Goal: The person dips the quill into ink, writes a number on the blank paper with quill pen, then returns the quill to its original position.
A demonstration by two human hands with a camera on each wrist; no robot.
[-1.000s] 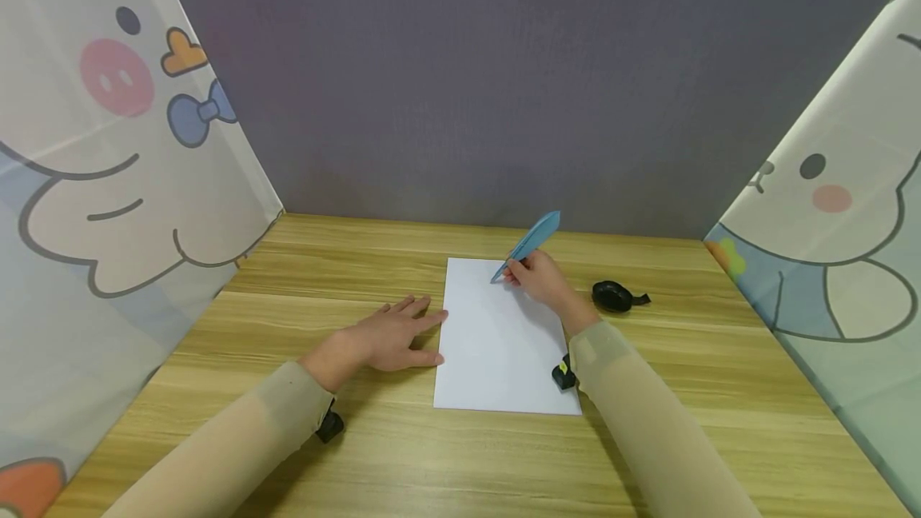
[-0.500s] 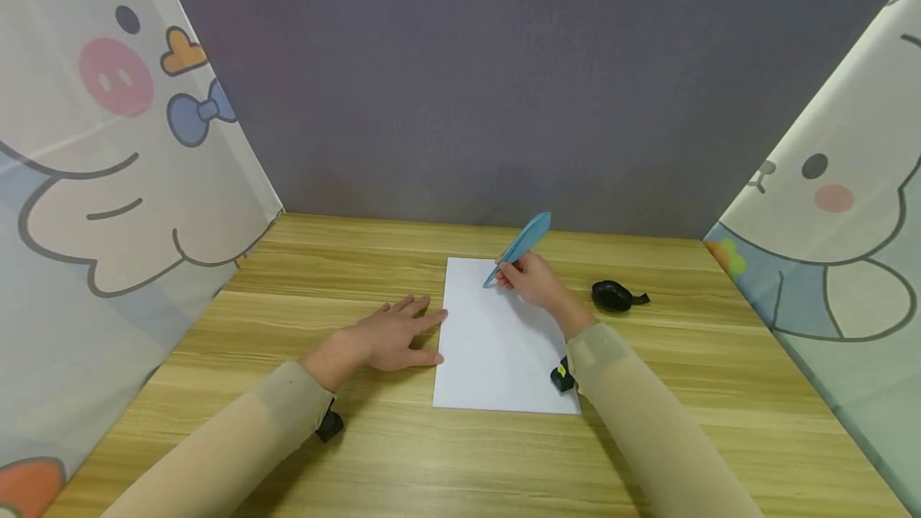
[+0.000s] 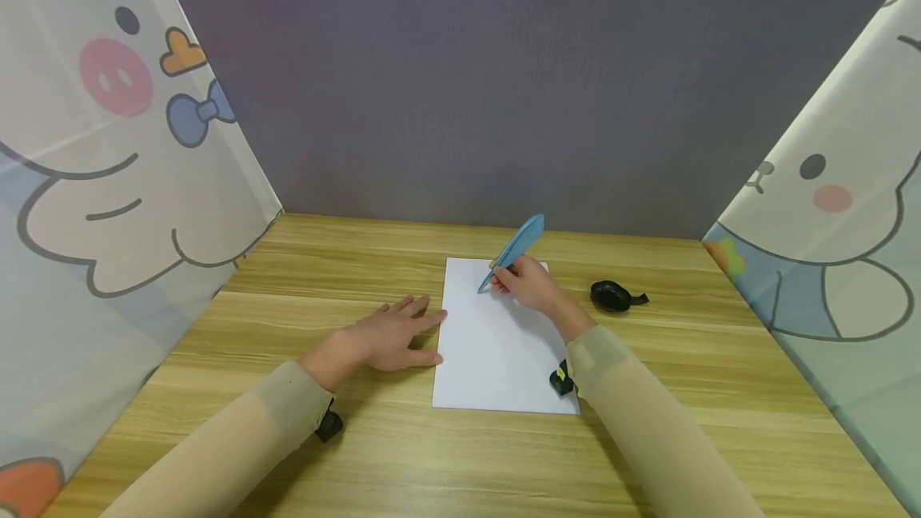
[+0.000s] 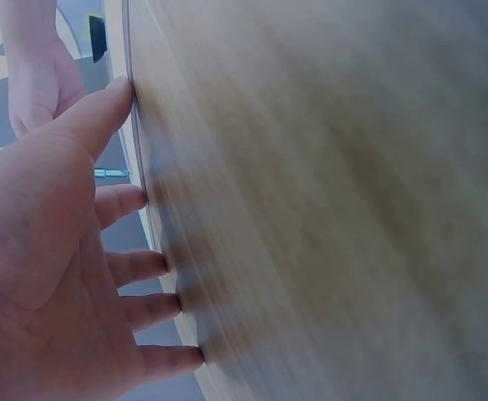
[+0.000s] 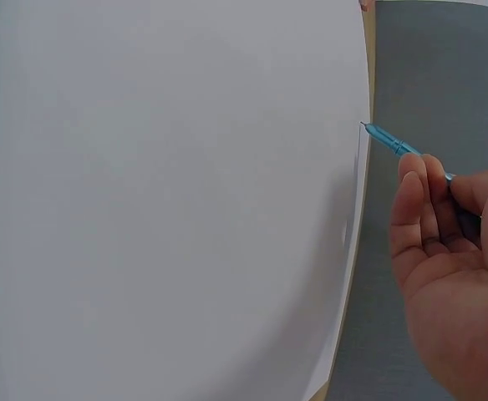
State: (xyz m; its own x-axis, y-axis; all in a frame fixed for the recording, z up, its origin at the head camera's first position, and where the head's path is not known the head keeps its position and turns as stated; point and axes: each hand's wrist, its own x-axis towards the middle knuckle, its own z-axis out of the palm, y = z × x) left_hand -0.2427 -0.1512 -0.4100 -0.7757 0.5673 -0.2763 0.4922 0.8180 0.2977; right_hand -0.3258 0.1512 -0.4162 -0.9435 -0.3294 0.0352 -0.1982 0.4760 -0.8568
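A white sheet of paper (image 3: 496, 358) lies on the wooden table. My right hand (image 3: 528, 282) pinches a blue feather-shaped pen (image 3: 523, 238) between thumb and fingers, its tip at the upper part of the sheet and its feather end leaning up to the right. In the right wrist view the pen (image 5: 394, 142) meets the paper near its far edge, and a thin dark line shows beside the tip. My left hand (image 3: 388, 338) rests on the table with fingers spread, thumb and index fingertips at the sheet's left edge. The left wrist view shows these fingers straight.
A small black rounded object (image 3: 612, 296) with a short tab lies to the right of the paper. A dark grey panel (image 3: 489, 86) stands behind the table (image 3: 324, 262). Cartoon-printed cloths (image 3: 144, 222) hang on both sides. Black wrist cameras (image 3: 329, 426) sit under both sleeves.
My right hand has moved the pen left and slightly toward me over the paper, across the sheet's upper part. The left hand and the sheet have stayed in place.
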